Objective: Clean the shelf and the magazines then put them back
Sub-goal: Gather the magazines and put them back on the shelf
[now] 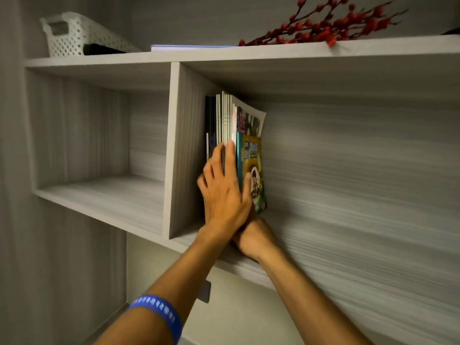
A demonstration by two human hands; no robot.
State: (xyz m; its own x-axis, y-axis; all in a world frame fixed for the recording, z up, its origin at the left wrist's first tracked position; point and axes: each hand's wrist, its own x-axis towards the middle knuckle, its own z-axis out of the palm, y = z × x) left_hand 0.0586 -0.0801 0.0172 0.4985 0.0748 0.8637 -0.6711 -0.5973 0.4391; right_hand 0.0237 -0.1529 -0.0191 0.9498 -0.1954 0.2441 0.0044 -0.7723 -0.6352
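Note:
A row of magazines (225, 115) stands upright in the right compartment of the grey wooden shelf (336, 245), pushed against the vertical divider (178, 150). The outermost one has a yellow-green cover (252, 150). My left hand (224, 192), with a blue band at the wrist, lies flat on the spines with straight fingers, and its thumb rests on the yellow-green cover. My right hand (256, 237) sits low on the shelf board at the foot of the stack. Its fingers are hidden behind my left hand.
The left compartment (112, 195) holds nothing. On the top board are a white perforated basket (74, 33), a flat white-and-blue booklet (189, 47) and a branch of red berries (323, 28). The shelf board runs far to the right of the magazines.

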